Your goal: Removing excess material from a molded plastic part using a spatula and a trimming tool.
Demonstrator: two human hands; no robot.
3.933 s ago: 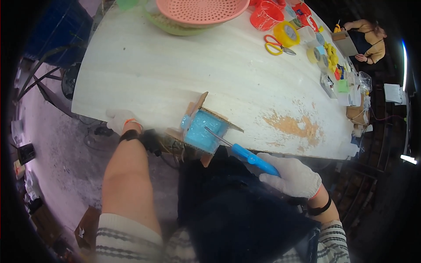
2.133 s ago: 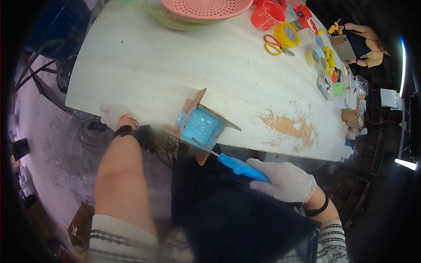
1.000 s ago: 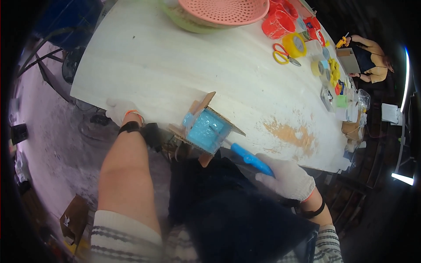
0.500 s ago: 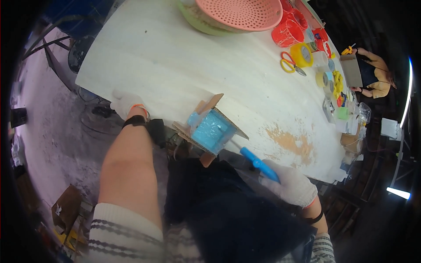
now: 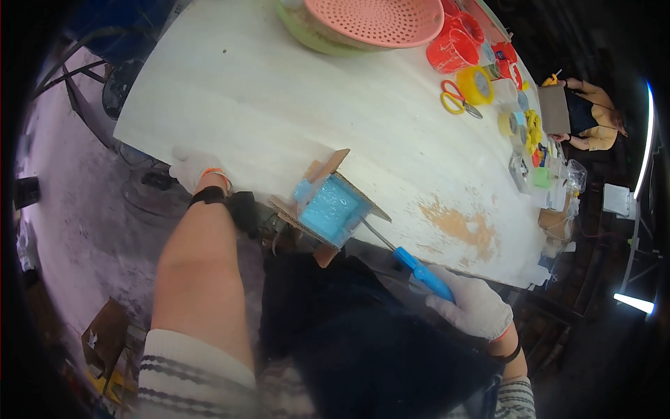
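Observation:
A small open cardboard box (image 5: pixel 317 238) sits at the table's near edge, flaps spread. Inside it shows a glossy blue mass (image 5: pixel 333 207), with what looks like clear film along its sides. My right hand (image 5: pixel 476 304), in a white glove, is closed around the handle of a blue screwdriver (image 5: pixel 423 273). Its thin metal shaft points up and left, the tip close to the box's right corner. My left hand (image 5: pixel 192 169), also gloved, rests at the table edge left of the box. Its fingers blend into the white tabletop, and nothing is visible in it.
On the white table (image 5: pixel 230 98) stand a pink colander (image 5: pixel 380 24) over a green basin (image 5: pixel 314 31), red cups (image 5: pixel 452 50), scissors (image 5: pixel 457 99) and yellow tape (image 5: pixel 474 85). Another person (image 5: pixel 593 115) holds a cardboard piece (image 5: pixel 556 110) beyond the right side.
My right hand has moved slightly right and down with the screwdriver, drawing it back so more of its shaft shows. The box and left hand stay about where they were.

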